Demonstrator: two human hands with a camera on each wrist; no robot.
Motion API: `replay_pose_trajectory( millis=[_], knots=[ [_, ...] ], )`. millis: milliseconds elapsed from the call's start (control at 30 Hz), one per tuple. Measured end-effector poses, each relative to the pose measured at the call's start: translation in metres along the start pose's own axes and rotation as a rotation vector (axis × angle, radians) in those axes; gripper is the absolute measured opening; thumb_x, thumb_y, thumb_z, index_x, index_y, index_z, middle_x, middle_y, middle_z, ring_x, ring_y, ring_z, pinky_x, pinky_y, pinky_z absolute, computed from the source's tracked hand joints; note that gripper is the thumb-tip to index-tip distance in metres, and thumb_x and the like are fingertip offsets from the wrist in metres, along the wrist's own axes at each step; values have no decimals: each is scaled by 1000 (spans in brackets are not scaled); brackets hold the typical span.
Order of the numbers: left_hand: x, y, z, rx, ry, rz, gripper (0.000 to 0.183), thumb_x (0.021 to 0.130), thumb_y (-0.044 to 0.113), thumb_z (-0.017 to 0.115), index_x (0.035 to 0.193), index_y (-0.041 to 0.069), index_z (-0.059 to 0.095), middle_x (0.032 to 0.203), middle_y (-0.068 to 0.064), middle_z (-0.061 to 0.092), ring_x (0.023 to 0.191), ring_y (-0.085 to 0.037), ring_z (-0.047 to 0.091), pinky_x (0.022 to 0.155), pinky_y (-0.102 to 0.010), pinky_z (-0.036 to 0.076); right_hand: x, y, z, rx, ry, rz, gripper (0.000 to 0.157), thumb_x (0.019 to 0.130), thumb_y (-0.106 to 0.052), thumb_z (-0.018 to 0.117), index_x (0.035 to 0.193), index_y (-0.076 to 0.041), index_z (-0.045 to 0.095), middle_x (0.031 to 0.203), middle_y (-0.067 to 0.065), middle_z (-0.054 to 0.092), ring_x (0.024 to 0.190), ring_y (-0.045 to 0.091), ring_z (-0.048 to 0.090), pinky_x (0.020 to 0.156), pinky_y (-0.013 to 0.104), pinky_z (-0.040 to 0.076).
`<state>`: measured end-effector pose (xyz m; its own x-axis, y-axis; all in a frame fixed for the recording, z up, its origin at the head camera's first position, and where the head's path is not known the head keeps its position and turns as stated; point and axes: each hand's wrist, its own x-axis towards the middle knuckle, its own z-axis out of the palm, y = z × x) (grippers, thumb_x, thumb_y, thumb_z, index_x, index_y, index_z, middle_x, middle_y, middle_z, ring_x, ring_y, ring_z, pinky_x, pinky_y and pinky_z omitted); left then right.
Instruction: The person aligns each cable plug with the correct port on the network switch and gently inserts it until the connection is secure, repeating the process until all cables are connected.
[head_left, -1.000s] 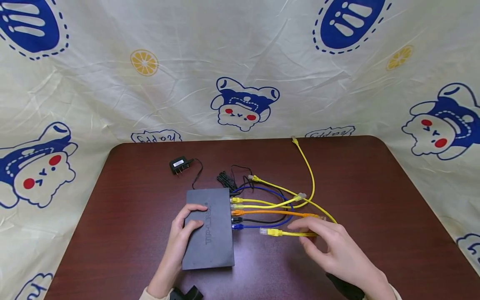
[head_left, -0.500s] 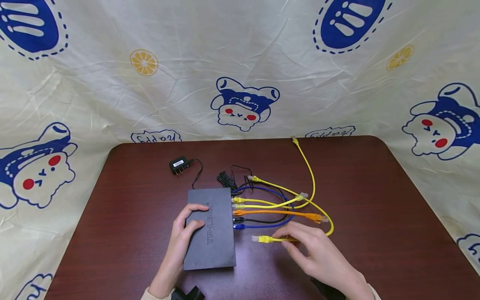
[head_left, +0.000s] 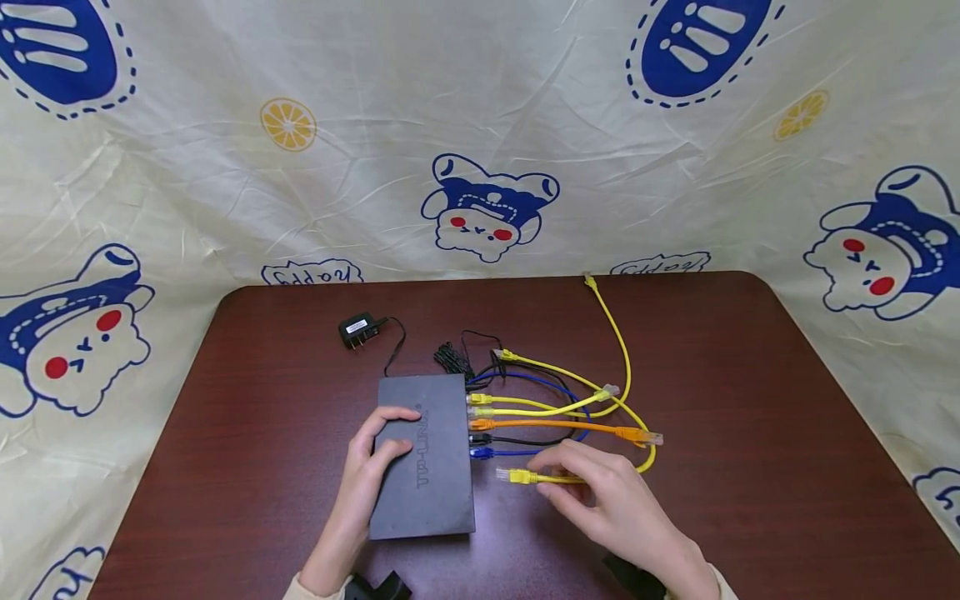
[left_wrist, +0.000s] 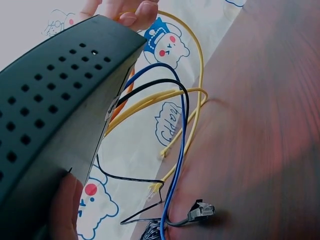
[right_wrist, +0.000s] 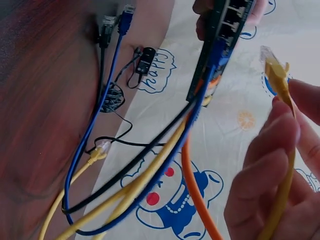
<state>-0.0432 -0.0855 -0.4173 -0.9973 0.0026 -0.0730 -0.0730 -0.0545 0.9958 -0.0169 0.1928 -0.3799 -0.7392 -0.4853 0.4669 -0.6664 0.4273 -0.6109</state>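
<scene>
A dark grey TP-LINK network switch (head_left: 438,508) is gripped along its left side by my left hand (head_left: 356,479), thumb and forefinger lying on the top. Yellow, orange, black and blue Ethernet cables run from its right side. My right hand (head_left: 611,492) pinches a yellow Ethernet cable just behind its plug (head_left: 517,477). This plug points left at the switch, a small gap away from it. In the right wrist view, uncovered ports (right_wrist: 231,25) show beside the plugged blue cable (right_wrist: 216,55). The clear tip of the held plug (right_wrist: 276,75) is visible.
A black power adapter (head_left: 358,330) and its bundled cord (head_left: 453,360) lie behind the switch. Loose cable ends rest on the brown table (head_left: 750,375), including an orange plug (head_left: 637,436) near my right hand. A printed curtain (head_left: 375,200) hangs behind.
My right hand has carried the yellow cable's plug leftward, closer to the switch. The switch and my left hand have shifted very slightly to the right.
</scene>
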Motion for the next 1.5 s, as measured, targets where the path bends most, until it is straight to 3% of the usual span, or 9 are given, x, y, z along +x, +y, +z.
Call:
replay_pose_trajectory(
  millis=[133,333,700,1033,1300,1500],
  knots=[
    [-1,1,1,-4,-2,-5,31,82,-2,54,110,6,65,118,-5,56,105,-22,49,87,-30,37,0,2,5,-34,4,6,13,89,-19,69,101,-22,67,89,-16,60,64,-3,45,57,10,37],
    [-1,2,2,0,-7,-8,31,82,-2,54,109,7,65,118,-4,56,105,-22,49,88,-30,37,2,5,13,-50,39,-29,20,83,-8,71,99,-21,67,87,-14,58,63,-3,45,56,12,37],
    [-1,5,6,-9,-33,27,30,83,-1,53,109,7,64,119,-4,56,105,-23,48,87,-31,37,4,9,27,-70,95,-44,7,90,-18,67,97,-18,67,90,-9,58,62,-2,45,56,9,36],
    [-2,4,7,-43,-40,39,31,83,-2,51,110,5,63,118,-6,55,102,-24,48,85,-31,38,4,10,29,-56,120,-20,13,94,-26,60,97,-16,68,89,-8,59,62,0,45,53,14,39],
    [-2,5,7,-47,-46,38,30,84,-1,51,111,5,62,121,-6,54,106,-24,47,88,-32,37,4,11,31,-18,165,-39,8,92,-19,63,97,-16,69,89,-7,59,62,1,44,52,16,38],
    [-3,5,7,-44,-39,27,30,84,0,51,112,5,62,122,-5,54,108,-24,47,88,-32,36,3,11,36,-51,200,-64,17,96,-25,57,96,-14,69,90,-4,56,61,0,43,55,10,36]
  ],
)
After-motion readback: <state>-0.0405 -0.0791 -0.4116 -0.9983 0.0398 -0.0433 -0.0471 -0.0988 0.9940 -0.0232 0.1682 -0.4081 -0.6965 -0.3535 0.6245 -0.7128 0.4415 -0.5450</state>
